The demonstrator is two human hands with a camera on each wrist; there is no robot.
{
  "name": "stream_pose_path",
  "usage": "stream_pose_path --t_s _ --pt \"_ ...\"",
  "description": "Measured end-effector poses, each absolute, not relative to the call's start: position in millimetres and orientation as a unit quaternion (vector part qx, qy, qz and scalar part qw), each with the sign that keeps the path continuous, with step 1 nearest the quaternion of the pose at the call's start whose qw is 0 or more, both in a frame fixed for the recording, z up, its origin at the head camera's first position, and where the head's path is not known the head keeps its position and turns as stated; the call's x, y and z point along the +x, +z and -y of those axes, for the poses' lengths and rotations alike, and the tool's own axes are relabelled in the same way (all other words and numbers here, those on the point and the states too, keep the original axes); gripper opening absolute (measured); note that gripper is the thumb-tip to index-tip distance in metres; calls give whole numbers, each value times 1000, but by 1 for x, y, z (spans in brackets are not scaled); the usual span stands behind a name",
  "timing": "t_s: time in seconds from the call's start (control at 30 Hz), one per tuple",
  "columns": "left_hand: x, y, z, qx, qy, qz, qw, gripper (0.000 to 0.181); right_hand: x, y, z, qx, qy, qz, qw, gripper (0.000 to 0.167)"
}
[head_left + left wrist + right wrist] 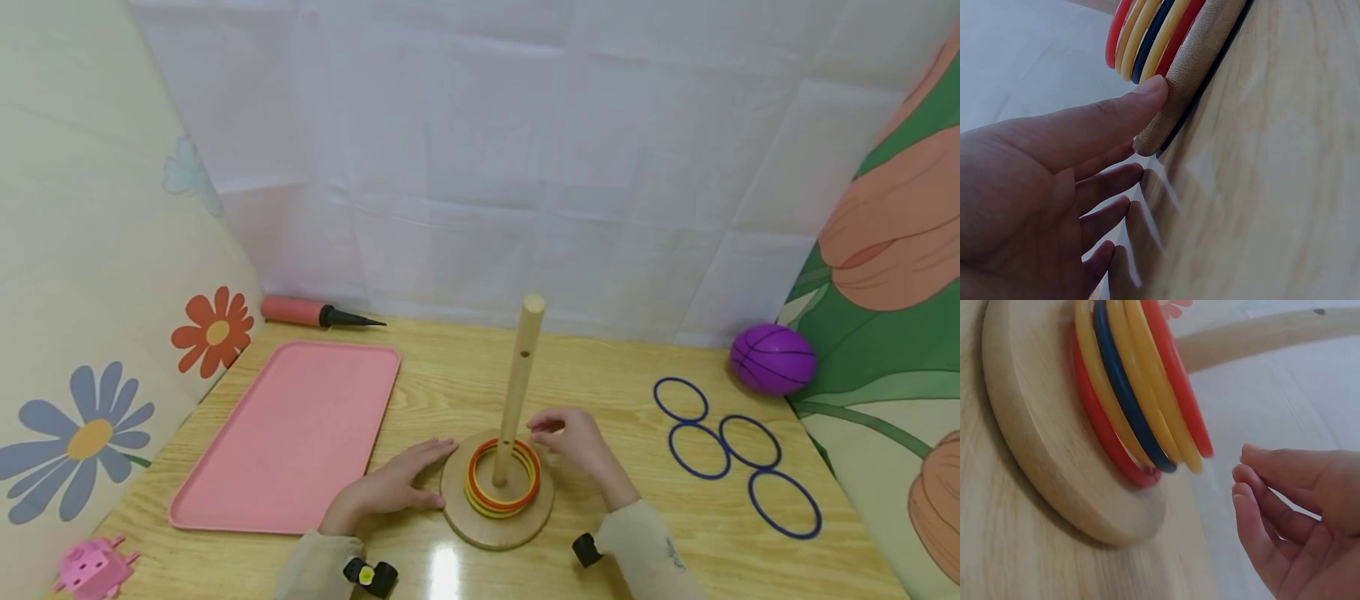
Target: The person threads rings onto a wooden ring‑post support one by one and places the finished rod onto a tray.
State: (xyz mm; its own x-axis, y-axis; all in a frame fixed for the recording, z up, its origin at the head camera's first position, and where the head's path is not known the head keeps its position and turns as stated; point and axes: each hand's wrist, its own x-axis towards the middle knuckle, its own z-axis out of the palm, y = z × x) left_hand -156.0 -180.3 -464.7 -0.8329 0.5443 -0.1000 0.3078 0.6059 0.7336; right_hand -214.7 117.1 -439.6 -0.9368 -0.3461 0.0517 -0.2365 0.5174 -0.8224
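A wooden ring-toss stand [517, 383] has a tall peg on a round base [498, 533]. Several red, yellow and blue rings [1125, 369] lie stacked around the peg's foot, a red one [536, 479] on top. At the base's left edge is my left hand [401, 479], fingers extended. Its thumb [1141, 97] touches the rim in the left wrist view. My right hand [573, 437] hovers right of the peg with loosely bent fingers, holding nothing. A gap separates its fingertips [1244, 490] from the rings in the right wrist view.
Four-sided pink tray [300, 433] lies to the left, a red hand pump [296, 311] behind it. Several blue rings [700, 450] lie at right, near a purple ball [772, 359]. A pink toy [93, 569] sits at front left. A white cloth [487, 167] hangs behind.
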Motion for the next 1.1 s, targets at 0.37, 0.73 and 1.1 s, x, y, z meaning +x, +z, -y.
stream_pose_path --t_s 0.37,0.73,1.1 --pt "-155 -462 179 242 373 -882 156 82 -227 -433 -160 -131 -482 -864 59 20" --pt "-155 -463 180 248 369 -882 155 82 -242 -432 -220 -135 -477 -868 34 28" --pt "-155 -462 180 243 375 -881 154 82 -252 -436 -283 -71 -393 -916 -43 26"
